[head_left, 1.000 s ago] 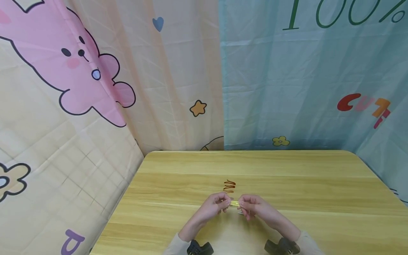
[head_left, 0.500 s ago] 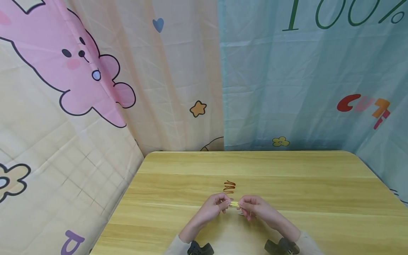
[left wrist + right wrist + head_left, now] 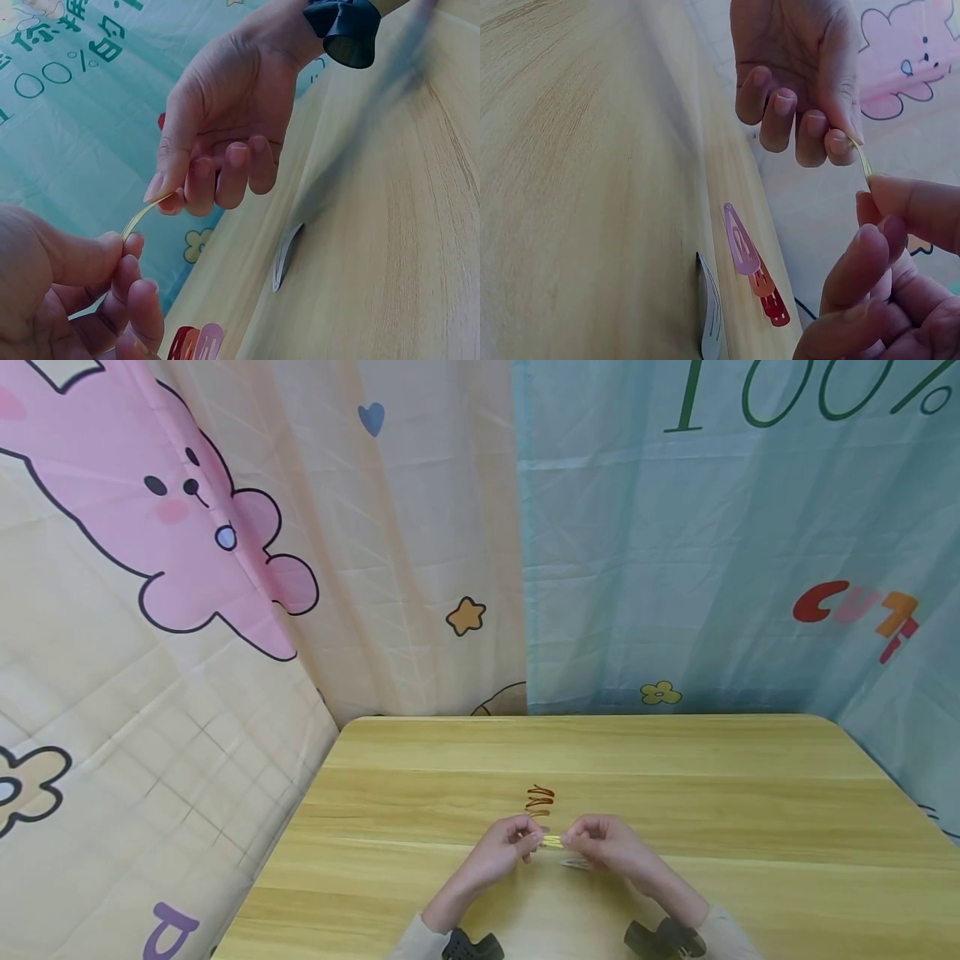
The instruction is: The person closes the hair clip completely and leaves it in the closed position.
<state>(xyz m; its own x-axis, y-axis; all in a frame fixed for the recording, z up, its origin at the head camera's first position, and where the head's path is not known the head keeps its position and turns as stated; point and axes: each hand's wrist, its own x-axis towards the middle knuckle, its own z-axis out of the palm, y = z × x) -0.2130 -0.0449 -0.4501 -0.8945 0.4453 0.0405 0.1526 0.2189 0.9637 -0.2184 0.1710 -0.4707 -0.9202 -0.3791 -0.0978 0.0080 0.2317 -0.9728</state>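
Note:
A thin yellow snap hair clip is held in the air between both hands, above the table's middle. My left hand pinches one end between thumb and index finger, and my right hand pinches the other. In the left wrist view the clip looks slightly bowed; the fingertips cover both its ends. Below my right hand a grey-white snap clip lies on the table. Farther back, a row holds a pink clip, an orange clip and red clips.
The wooden table has rounded far corners. Printed curtains hang behind it and along its sides. Dark camera mounts sit on both wrists.
My right hand has shifted slightly and its lower fingers have drawn up, so more of the grey-white clip shows. My left hand and the yellow clip stay almost in place.

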